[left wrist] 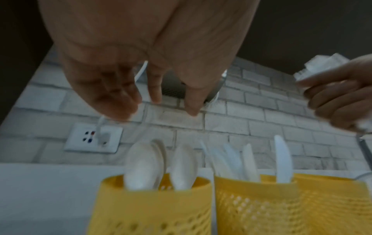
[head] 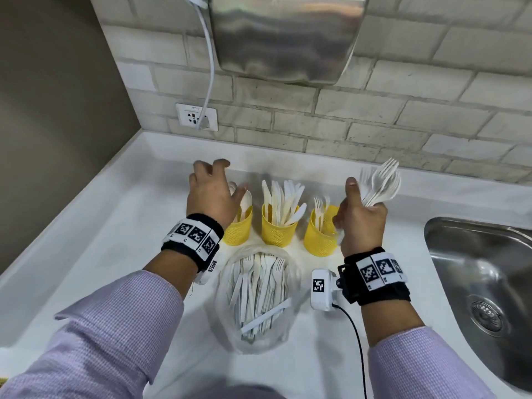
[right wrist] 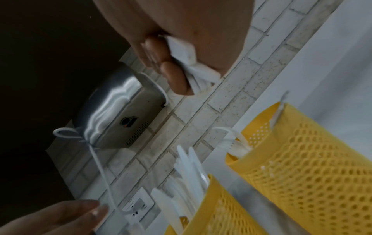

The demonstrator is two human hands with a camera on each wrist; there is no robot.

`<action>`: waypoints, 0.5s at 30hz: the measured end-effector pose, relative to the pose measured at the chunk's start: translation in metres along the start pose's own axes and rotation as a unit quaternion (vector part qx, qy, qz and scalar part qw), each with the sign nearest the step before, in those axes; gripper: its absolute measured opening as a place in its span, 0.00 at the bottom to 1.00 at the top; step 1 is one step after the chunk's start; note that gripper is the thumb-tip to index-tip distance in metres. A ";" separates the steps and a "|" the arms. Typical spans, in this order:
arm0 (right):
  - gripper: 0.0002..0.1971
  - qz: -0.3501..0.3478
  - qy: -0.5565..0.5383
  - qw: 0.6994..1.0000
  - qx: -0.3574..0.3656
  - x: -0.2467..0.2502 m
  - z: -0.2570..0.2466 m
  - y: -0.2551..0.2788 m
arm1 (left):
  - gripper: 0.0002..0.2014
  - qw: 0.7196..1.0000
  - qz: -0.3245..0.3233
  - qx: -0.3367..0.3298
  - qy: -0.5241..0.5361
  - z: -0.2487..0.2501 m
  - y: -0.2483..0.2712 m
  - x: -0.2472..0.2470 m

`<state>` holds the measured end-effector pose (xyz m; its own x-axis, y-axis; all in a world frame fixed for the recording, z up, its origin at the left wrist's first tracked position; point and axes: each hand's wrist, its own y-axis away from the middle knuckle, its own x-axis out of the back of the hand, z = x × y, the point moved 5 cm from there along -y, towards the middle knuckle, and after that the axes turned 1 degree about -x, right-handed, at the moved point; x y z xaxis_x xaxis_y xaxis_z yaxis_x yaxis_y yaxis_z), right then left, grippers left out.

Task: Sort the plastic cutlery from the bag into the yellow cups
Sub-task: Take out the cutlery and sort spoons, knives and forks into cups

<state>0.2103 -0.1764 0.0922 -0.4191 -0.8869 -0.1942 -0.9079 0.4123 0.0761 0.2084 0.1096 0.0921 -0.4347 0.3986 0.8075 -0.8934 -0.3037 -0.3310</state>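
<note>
Three yellow mesh cups stand in a row on the white counter. The left cup point(head: 240, 228) holds spoons point(left wrist: 145, 167), the middle cup point(head: 277, 230) holds knives point(head: 283, 198), and the right cup point(head: 321, 236) holds a few forks. My left hand point(head: 211, 187) hovers above the left cup with fingers spread, holding nothing. My right hand point(head: 361, 217) grips a bunch of white forks point(head: 380, 184) by their handles, tines up, just right of the right cup. A clear plastic bag point(head: 256, 295) with several more cutlery pieces lies in front of the cups.
A steel sink point(head: 483, 286) is set into the counter at the right. On the brick wall behind hang a metal hand dryer point(head: 288, 36) and a white socket point(head: 197, 116) with its cable plugged in. A dark wall closes the left side.
</note>
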 end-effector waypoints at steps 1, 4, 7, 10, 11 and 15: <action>0.21 0.003 -0.010 1.000 0.008 0.003 -0.002 -0.006 | 0.27 0.999 0.027 -0.022 0.010 0.007 0.003 0.005; 0.15 0.011 -0.029 0.999 0.029 0.006 -0.008 -0.021 | 0.20 0.990 0.049 -0.117 0.061 0.032 0.013 0.008; 0.13 0.018 -0.034 0.999 0.019 0.006 -0.007 -0.036 | 0.14 0.984 -0.050 -0.147 0.089 0.049 0.028 -0.012; 0.09 -0.003 -0.024 1.000 0.015 0.002 0.000 -0.049 | 0.12 0.976 -0.135 -0.155 0.072 0.054 0.044 -0.041; 0.07 -0.015 -0.016 1.000 0.019 0.000 0.003 -0.052 | 0.12 0.973 -0.155 -0.160 0.059 0.054 0.048 -0.051; 0.10 -0.035 0.051 0.998 0.034 -0.004 0.017 -0.062 | 0.13 0.967 -0.176 -0.180 -0.028 0.050 0.058 -0.078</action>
<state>0.2688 -0.1945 0.0715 -0.3574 -0.9291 -0.0950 -0.9333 0.3591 -0.0004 0.1965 0.0173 0.0344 -0.0986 0.3720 0.9230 -0.9708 0.1679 -0.1713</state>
